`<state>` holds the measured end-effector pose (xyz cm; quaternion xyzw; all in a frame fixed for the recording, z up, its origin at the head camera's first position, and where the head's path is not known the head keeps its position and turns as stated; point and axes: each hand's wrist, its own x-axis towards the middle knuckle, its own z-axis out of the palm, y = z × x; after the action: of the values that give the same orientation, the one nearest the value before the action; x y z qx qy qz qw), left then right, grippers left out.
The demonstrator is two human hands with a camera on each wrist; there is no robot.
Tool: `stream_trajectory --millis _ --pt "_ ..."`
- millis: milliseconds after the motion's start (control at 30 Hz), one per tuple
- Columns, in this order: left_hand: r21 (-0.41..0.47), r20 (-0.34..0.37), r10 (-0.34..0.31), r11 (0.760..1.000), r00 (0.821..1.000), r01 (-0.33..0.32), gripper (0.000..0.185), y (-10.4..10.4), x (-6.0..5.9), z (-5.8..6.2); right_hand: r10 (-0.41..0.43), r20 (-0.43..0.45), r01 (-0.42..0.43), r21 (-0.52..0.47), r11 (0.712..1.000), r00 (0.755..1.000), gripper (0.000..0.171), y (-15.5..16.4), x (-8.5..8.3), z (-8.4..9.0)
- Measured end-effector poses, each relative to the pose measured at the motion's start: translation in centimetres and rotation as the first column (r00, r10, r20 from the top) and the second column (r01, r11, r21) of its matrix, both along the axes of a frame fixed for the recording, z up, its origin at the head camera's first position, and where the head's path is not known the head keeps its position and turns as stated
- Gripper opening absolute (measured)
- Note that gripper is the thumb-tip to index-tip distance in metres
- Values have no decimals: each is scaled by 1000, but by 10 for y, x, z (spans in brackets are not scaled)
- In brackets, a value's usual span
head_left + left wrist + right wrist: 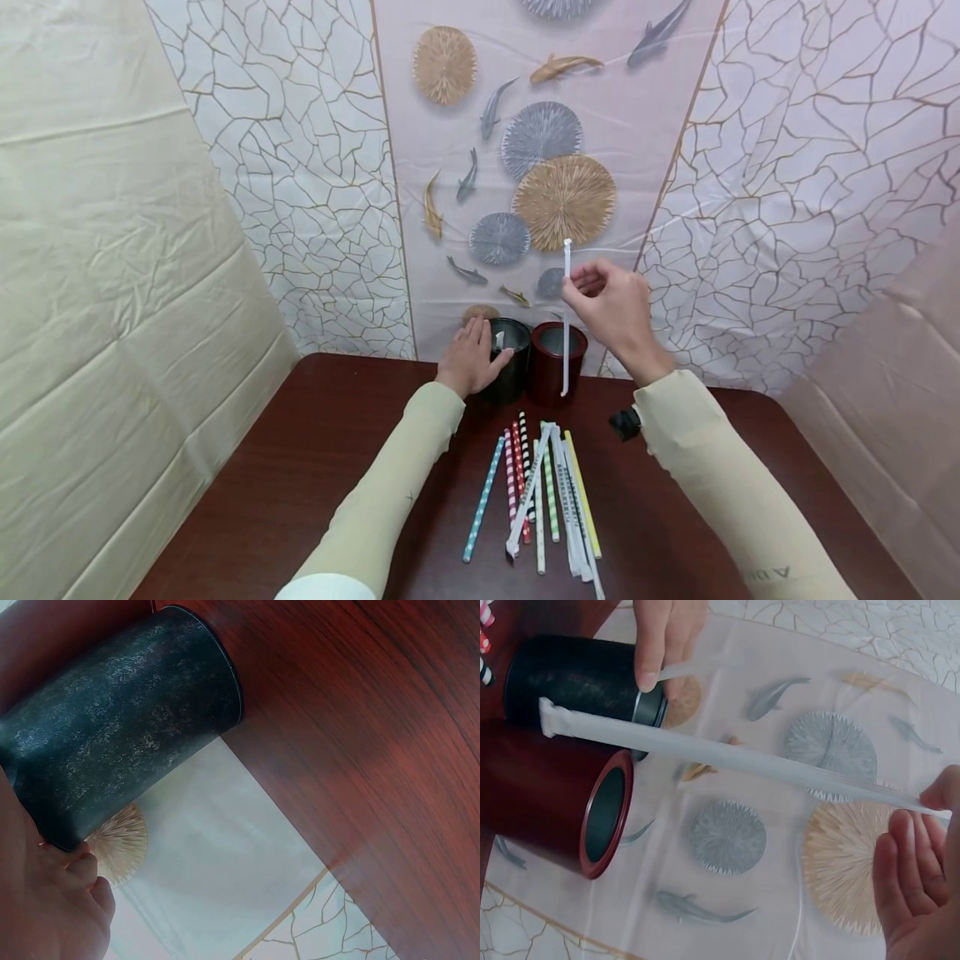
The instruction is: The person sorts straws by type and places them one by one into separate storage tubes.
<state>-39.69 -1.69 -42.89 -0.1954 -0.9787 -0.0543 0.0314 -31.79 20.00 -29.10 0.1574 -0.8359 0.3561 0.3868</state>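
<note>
My right hand (615,304) pinches a paper-wrapped white straw (566,350) between thumb and fingertips. It hangs upright in front of the dark red cup (537,367), its lower end outside the cup and below the rim. In the right wrist view the same straw (705,750) stretches across, with the red cup's open mouth beneath. My left hand (468,354) holds the black cup (508,379) at its rim, thumb on the near side and fingers at the left. A white straw (500,338) pokes out of the black cup; its lower part is hidden inside.
Several patterned paper straws, among them a blue dotted one (483,500) and a yellow one (583,496), lie on the dark red-brown table (300,483) with several wrapped straws (573,517). A patterned cloth backdrop (315,192) stands right behind the cups.
</note>
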Motion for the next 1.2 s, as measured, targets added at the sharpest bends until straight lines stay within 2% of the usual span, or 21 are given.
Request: stream_trajectory --millis 200,333,567,700,900,1033,1200 --pt "-9 1 8 1000 1000 -8 86 1 0 1 64 -70 -68 -54 996 995 12 -11 -4 1" --pt "-8 4 9 1000 1000 -9 86 0 1 2 60 -118 -68 -66 995 991 13 -16 -8 2" --pt "-7 -28 9 1000 1000 -9 86 0 0 2 48 -175 -74 -146 986 983 15 -24 -18 3" --pt "-17 -27 9 1000 1000 -9 86 2 -1 0 25 -167 -52 -158 986 986 15 -26 -24 -8" --pt "-27 8 26 999 1000 -26 87 3 -10 -5 49 -154 -79 -191 978 987 15 -35 -34 -26" --pt "-28 -8 25 999 1000 -25 87 3 -12 -6 55 -158 -86 -195 977 986 15 -40 -39 -39" --pt "-10 -33 10 1000 999 -10 86 2 -8 -5 57 -140 -82 -178 981 988 13 -45 -47 -54"
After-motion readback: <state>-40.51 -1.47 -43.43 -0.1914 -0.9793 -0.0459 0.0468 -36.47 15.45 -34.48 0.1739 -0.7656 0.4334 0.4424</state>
